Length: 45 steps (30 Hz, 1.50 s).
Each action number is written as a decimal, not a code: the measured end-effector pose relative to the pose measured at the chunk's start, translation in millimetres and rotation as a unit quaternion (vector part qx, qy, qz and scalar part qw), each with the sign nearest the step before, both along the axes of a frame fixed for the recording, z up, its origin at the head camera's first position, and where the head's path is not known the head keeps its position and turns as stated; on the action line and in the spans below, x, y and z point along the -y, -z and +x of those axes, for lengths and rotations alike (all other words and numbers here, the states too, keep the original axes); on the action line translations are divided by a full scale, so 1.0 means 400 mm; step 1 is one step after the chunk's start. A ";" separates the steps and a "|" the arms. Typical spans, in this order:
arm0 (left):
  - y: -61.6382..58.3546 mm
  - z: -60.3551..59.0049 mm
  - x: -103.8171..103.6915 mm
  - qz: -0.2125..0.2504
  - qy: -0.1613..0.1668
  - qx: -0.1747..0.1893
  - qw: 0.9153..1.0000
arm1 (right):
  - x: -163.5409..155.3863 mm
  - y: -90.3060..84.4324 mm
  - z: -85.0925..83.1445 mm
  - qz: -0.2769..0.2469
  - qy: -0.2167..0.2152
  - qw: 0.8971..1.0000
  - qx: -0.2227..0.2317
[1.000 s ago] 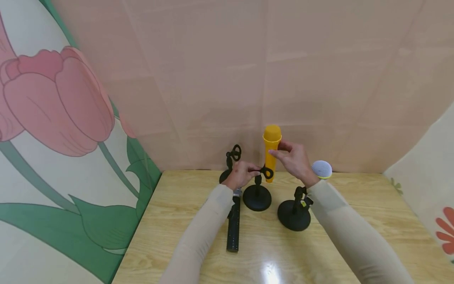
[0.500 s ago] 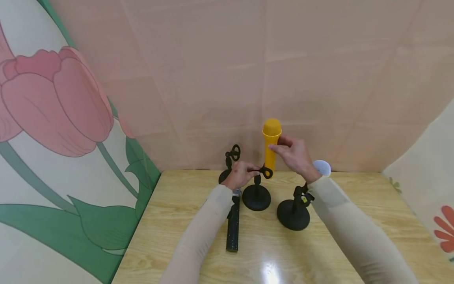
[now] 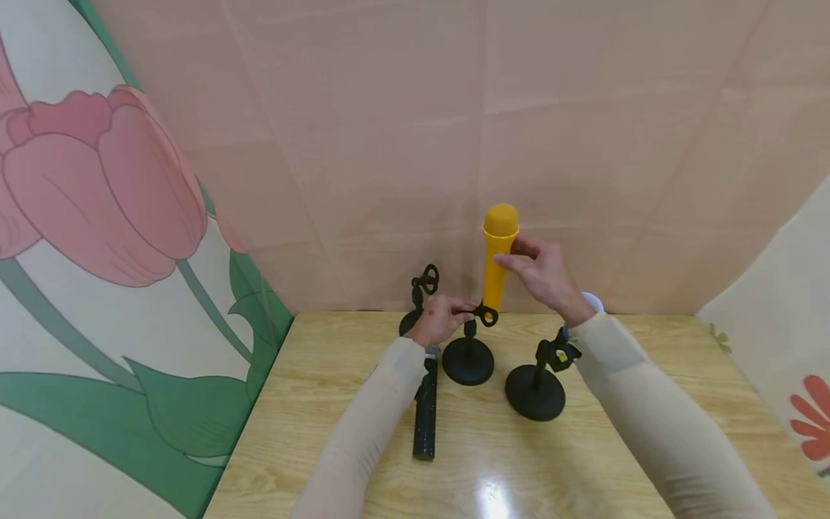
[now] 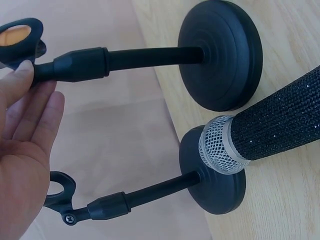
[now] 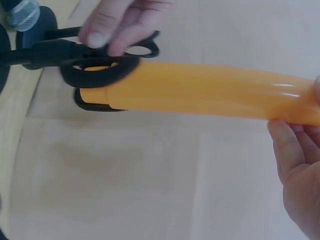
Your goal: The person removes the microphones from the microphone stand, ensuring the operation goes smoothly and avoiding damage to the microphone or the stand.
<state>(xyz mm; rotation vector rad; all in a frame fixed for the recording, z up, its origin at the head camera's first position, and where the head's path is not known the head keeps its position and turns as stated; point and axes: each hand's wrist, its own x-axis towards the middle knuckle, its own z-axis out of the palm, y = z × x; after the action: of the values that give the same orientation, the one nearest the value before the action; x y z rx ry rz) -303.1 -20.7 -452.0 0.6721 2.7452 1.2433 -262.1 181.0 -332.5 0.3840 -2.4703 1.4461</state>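
My right hand (image 3: 519,254) pinches a yellow microphone (image 3: 498,252) near its head and holds it upright; its lower end sits in the black clip (image 3: 486,314) of the middle stand (image 3: 468,360). My left hand (image 3: 454,311) grips that clip. The right wrist view shows the yellow microphone (image 5: 200,92) passing through the clip ring (image 5: 100,72), with left fingers (image 5: 120,20) curled over the ring. In the left wrist view the left fingers (image 4: 30,115) lie along the stand's neck (image 4: 80,64).
A black glitter microphone (image 3: 426,407) lies on the wooden table (image 3: 648,404), its mesh head (image 4: 220,150) against the back-left stand's base (image 4: 212,177). That empty stand (image 3: 421,288) is by the wall. A right stand (image 3: 534,389) carries a white microphone (image 3: 593,301), mostly hidden behind my wrist.
My right hand has lifted the yellow microphone upward through the clip. The left hand has stayed on the clip. The white microphone is now mostly covered by my right wrist.
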 end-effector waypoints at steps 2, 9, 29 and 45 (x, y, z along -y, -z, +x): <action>0.000 0.000 -0.001 0.003 -0.001 0.003 1.000 | -0.001 -0.014 0.002 -0.004 -0.001 1.000 -0.003; 0.002 -0.004 -0.006 0.005 -0.003 0.004 1.000 | -0.004 -0.057 0.016 -0.001 -0.007 1.000 0.003; -0.007 -0.018 -0.005 -0.012 0.023 -0.034 0.999 | -0.023 -0.094 0.056 0.012 -0.016 1.000 -0.013; -0.024 -0.039 -0.012 -0.044 0.003 -0.008 0.999 | -0.025 0.020 0.107 0.032 -0.063 0.997 -0.001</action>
<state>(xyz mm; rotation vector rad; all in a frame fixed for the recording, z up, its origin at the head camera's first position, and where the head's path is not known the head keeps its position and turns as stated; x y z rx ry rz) -318.7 -15.7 -442.4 0.6851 2.7897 1.1132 -219.3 190.9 -340.4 0.5638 -2.5377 1.4137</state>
